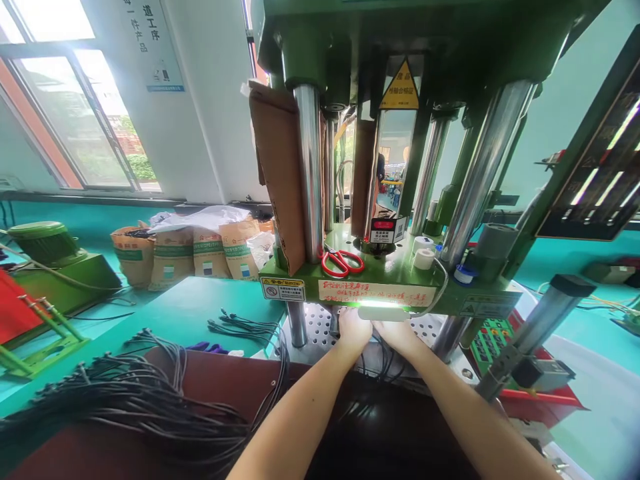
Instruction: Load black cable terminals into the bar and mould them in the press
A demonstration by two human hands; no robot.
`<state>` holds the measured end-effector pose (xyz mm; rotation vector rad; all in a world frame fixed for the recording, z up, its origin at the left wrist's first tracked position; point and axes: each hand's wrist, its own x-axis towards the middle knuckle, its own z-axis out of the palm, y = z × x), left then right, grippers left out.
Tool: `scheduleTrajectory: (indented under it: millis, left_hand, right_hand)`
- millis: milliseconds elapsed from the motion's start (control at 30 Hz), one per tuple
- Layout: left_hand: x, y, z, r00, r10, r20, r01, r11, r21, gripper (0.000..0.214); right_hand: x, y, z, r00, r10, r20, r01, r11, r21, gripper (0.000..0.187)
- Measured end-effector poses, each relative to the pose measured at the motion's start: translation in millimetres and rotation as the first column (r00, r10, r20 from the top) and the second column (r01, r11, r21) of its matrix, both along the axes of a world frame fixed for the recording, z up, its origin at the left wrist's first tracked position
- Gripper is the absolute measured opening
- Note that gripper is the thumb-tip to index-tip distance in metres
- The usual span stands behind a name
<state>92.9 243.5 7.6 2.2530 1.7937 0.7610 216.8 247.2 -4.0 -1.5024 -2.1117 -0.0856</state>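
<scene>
Both my hands reach under the front edge of a green press [450,293]. My left hand [354,328] and my right hand [395,333] are close together, just below a lit white lamp bar [384,313]. The lamp and the press plate hide the fingers of both, so whether they hold anything is hidden. Black cables [385,360] hang down between my wrists over the perforated metal base [316,327]. Above on the press plate lie red-handled scissors [343,263], beside rolls of white tape [424,259].
At the left, a large bundle of black cables [165,407] lies on a brown surface [215,373]; a smaller bunch [245,327] rests on the green table [185,313]. Steel columns [309,173] flank the work area. At right stands a control box with a red rim [545,390].
</scene>
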Motion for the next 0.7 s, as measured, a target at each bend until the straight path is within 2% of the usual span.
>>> scheduleTrajectory:
  millis: [200, 433, 567, 700]
  left_hand:
    - [-2.2, -7.4, -4.2, 0.999, -0.042, -0.025, 0.043, 0.996, 0.072, 0.029]
    - [-5.6, -7.8, -2.1, 0.999, -0.052, -0.011, 0.052, 0.998, 0.046, 0.032]
    - [-2.8, -5.0, -3.1, 0.999, -0.047, 0.004, 0.046, 0.999, 0.024, 0.031]
    - [0.3, 0.5, 5.7, 0.999, -0.018, 0.044, 0.018, 1.000, -0.001, 0.030]
  right_hand:
    - [-11.9, 4.7, -3.8, 0.998, -0.014, 0.063, 0.016, 1.000, -0.025, 0.020]
    - [-14.4, 13.5, -13.9, 0.995, 0.002, 0.104, 0.001, 1.000, -0.023, 0.019]
    - [-17.4, 12.2, -8.1, 0.994, 0.008, 0.105, -0.008, 1.000, -0.003, 0.019]
    - [-16.3, 5.8, 4.0, 0.994, 0.021, 0.103, -0.026, 0.999, 0.045, 0.020]
